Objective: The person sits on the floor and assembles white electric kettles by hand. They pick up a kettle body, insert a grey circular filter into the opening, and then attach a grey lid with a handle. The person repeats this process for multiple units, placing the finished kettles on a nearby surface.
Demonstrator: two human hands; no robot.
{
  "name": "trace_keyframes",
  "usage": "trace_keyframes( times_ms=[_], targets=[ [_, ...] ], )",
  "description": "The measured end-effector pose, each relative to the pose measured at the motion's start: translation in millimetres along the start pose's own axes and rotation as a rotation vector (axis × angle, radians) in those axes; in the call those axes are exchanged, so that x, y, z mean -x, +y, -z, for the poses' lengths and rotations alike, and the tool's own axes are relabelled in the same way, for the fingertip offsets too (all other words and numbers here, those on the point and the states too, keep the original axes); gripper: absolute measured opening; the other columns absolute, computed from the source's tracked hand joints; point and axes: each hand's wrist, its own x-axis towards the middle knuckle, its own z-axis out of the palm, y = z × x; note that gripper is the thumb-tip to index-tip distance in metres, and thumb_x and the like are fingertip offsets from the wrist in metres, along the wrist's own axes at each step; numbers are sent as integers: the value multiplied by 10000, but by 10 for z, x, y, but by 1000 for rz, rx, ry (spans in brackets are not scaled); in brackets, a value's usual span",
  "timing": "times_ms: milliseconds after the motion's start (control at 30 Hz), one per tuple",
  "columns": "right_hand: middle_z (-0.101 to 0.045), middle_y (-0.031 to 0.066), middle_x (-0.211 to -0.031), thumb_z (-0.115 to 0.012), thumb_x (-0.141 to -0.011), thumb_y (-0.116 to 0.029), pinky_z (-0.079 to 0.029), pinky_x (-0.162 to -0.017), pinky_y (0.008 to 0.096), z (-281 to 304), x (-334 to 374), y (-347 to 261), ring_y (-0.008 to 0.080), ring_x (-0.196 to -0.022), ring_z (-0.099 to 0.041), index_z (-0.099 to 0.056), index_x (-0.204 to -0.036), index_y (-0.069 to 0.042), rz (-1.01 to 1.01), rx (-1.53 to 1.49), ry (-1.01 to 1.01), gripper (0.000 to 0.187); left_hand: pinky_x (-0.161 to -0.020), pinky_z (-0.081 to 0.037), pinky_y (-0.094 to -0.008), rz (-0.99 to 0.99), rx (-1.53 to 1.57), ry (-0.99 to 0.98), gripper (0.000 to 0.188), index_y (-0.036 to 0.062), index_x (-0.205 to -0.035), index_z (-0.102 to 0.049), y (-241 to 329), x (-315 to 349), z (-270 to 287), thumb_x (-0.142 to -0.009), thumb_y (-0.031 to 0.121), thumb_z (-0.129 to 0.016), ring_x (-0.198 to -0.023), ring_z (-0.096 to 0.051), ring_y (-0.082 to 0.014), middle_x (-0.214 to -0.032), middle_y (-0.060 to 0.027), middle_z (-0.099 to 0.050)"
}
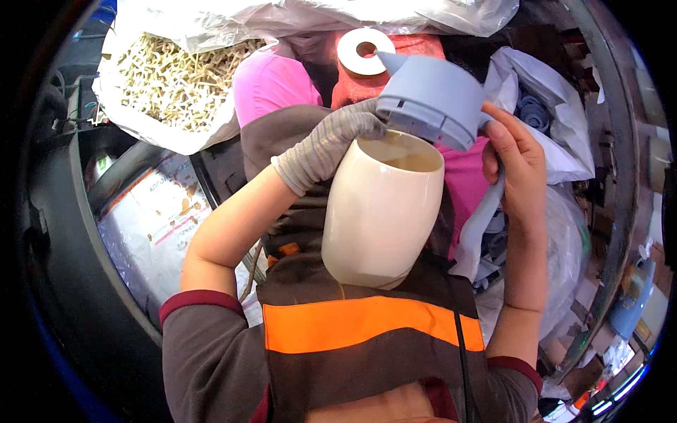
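A cream, barrel-shaped jug body leans upright in my lap, its open mouth toward the far side. My left hand, in a striped grey glove, is closed on the left of its rim. Just above the mouth, tilted, is a grey-blue plastic jug top with a pointed spout at its far left. My bare right hand grips this top at its right side, where a long curved grey handle runs down toward me. The left fingertips are close to the top's lower edge; whether they touch it I cannot tell.
At the far left stands a white sack full of small pale pieces. A white ring-shaped roll rests on red material ahead. On the right, a white bag holds grey-blue parts, with a clear plastic bag nearer me.
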Motion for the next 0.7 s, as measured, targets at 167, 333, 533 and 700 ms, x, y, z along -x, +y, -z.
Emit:
trace_keyframes(
  times_ms=[167,333,533,700],
  targets=[
    [-495,-59,-609,-531,-936,-183,-305,-446,170,-6,-10,80,10,-497,-411,-599,-1180,-20,-58,48,-38,301,-1051,-342,-404,-22,154,-28,581,-30,-1289,-432,-90,71,42,-841,318,-557,-1199,-471,-289,-1274,-175,-511],
    [-487,-77,-620,-547,-929,-183,-274,-442,160,-53,3,136,-5,-501,-379,-608,-1177,-37,-56,87,-2,294,-999,-389,-341,-18,351,-52,623,5,-1273,-473,-139,63,94,-876,478,-554,-1100,-540,-202,-1211,-102,-563],
    [-535,-66,-683,-554,-923,-171,-318,-475,170,-57,19,204,11,-539,-422,-616,-1170,-48,-42,183,-22,283,-988,-398,-326,-60,225,-22,674,8,-1280,-463,-171,97,34,-854,518,-577,-1114,-532,-180,-1210,-90,-563],
    [-655,57,-912,-565,-901,-121,-461,-703,260,-99,79,299,123,-800,-596,-615,-1159,-35,256,438,-18,276,-972,-404,-311,-35,1,-37,694,12,-1311,-425,-178,136,50,-839,484,-615,-1141,-501,-166,-1240,-91,-531]
  ],
)
